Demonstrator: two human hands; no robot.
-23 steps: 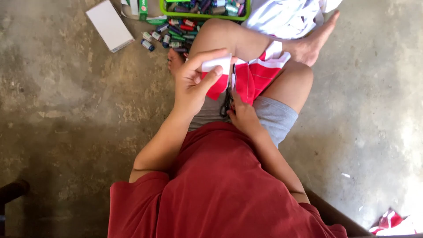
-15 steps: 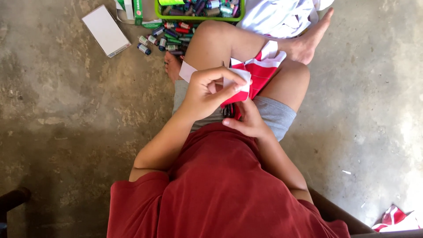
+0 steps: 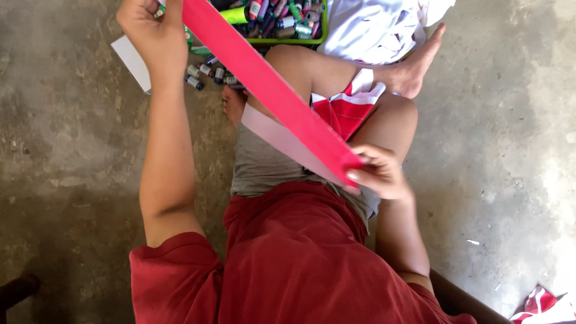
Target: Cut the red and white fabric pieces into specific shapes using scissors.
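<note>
green tray (image 3: 324, 33) of thread spools | loose spools (image 3: 207, 71) on floor | white cloth (image 3: 375, 27)

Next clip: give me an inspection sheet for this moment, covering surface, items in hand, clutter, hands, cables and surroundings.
Surface: bare grey concrete floor, stained; the person sits on it.
Items in hand: red fabric strip stretched taut between both hands, its paler underside showing.
Clutter: green tray packed with thread spools; loose spools beside it; white box; white cloth; red-and-white fabric on the lap.
Hands: left hand raised, gripping the strip's far end; right hand pinching the near end.
Cables: nothing seen.
Surroundings: red-and-white scrap at lower right; dark object at lower left, unclear.
</note>
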